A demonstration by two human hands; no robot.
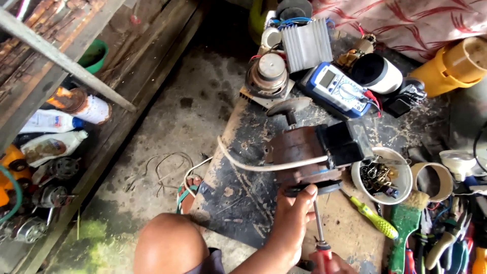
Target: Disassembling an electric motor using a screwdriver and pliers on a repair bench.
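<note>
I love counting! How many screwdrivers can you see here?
2. One with a red handle, the screwdriver, is in the right hand, its tip at the motor. A yellow-green screwdriver lies on the board beside the white bowl. More may hide in the tool pile.

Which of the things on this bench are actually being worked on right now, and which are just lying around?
In use:
- rusty motor, steadied by the left hand
- red-handled screwdriver in the right hand, tip up at the motor
- white cable lying across the motor

Lying about:
- blue meter
- white bowl of small parts
- yellow-green screwdriver
- green brush
- yellow jug
- spray can
</note>
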